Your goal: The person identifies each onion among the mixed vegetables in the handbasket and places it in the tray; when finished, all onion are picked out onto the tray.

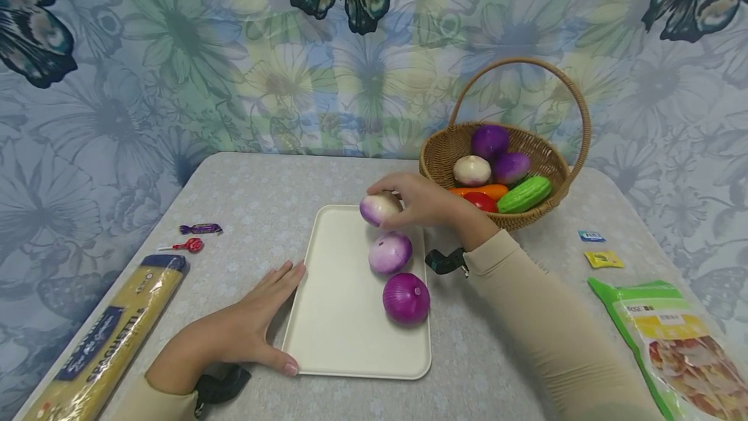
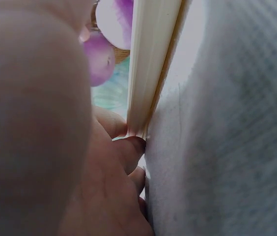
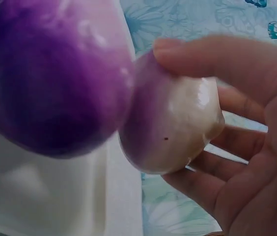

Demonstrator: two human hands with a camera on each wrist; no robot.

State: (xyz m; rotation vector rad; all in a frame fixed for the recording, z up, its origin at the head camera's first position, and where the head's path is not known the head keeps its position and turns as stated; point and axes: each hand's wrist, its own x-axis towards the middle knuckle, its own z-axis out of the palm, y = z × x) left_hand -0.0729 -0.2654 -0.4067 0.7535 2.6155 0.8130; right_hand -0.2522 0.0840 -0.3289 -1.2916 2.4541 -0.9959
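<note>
Fingers [image 1: 390, 182] of our right hand [image 1: 429, 200] grasp an onion [image 1: 378, 208]; set it gently, seemingly over the tray [image 1: 345, 317], left hand [image 1: 245, 330] flat, bracing.

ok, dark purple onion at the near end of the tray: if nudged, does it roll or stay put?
The dark purple onion looks round, so it would probably roll; the tray rim might stop it. Its glossy skin suggests a smooth, possibly slippery surface. The right hand lifts a similar onion with its fingertips, so it is likely light.

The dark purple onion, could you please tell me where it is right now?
In the head view, the dark purple onion lies on the cream tray, at its near right corner, just below the paler onion.
</note>
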